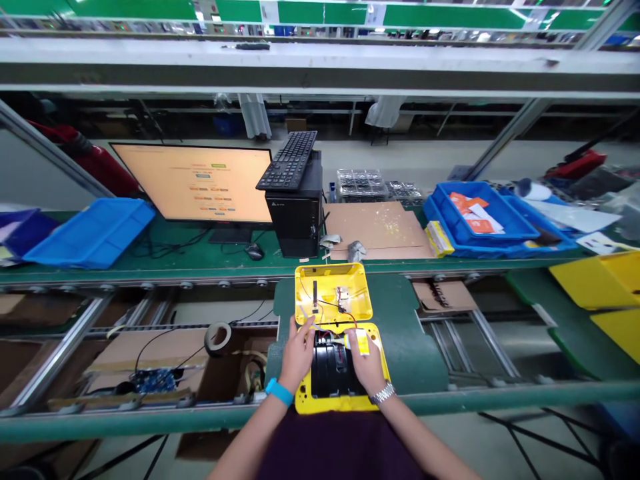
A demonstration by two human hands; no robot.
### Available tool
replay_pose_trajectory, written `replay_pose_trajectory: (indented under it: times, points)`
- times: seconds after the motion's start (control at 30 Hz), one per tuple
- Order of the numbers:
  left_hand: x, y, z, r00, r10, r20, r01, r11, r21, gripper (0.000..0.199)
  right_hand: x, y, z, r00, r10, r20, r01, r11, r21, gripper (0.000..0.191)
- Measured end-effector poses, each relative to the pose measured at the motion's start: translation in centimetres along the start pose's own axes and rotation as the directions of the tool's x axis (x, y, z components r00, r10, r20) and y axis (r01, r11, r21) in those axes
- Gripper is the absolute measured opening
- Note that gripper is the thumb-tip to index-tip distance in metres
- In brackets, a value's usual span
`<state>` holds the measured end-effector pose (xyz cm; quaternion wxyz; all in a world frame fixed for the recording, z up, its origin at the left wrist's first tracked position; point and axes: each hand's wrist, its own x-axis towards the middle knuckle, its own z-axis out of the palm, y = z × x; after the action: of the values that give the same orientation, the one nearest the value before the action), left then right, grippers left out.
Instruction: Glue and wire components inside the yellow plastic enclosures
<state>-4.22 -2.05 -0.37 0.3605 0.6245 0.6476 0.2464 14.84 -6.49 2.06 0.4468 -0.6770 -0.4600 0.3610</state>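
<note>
An opened yellow plastic case lies in front of me, its two halves joined by wires. The far half [305, 272] holds a small silvery part [343, 299] and a black strip. The near half [320, 405] has a black inner panel [333, 373]. My right hand [367, 363] is closed around a small white-and-yellow glue bottle [361, 341], its pale tip pointing left over the near half. At the left of the seam, my left hand [299, 353] has its fingers bent together beside a thin pale strip; what they pinch is too small to make out.
A green board [415, 353] carries the case across a roller conveyor. Behind stand a monitor [200, 183], a black computer tower [294, 220] with a keyboard [290, 160] on top, and blue bins [480, 233]. A tape roll [217, 338] lies left; yellow cases [600, 283] sit right.
</note>
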Motion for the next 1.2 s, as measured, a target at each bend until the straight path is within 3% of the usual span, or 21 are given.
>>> replay_pose_trajectory:
  times: [0.43,1.2]
  points:
    - [-0.05,0.15,-0.12,1.000,-0.008,0.007,0.008,1.000,-0.009,0.049,-0.04,0.31,0.54,0.997,-0.031,0.069,0.036,0.996,-0.079,0.059]
    - [0.06,-0.25,0.06,1.000,0.009,0.010,-0.009,1.000,-0.024,0.046,-0.16,0.04,0.11,0.994,-0.085,0.068,0.097,0.975,-0.201,0.050]
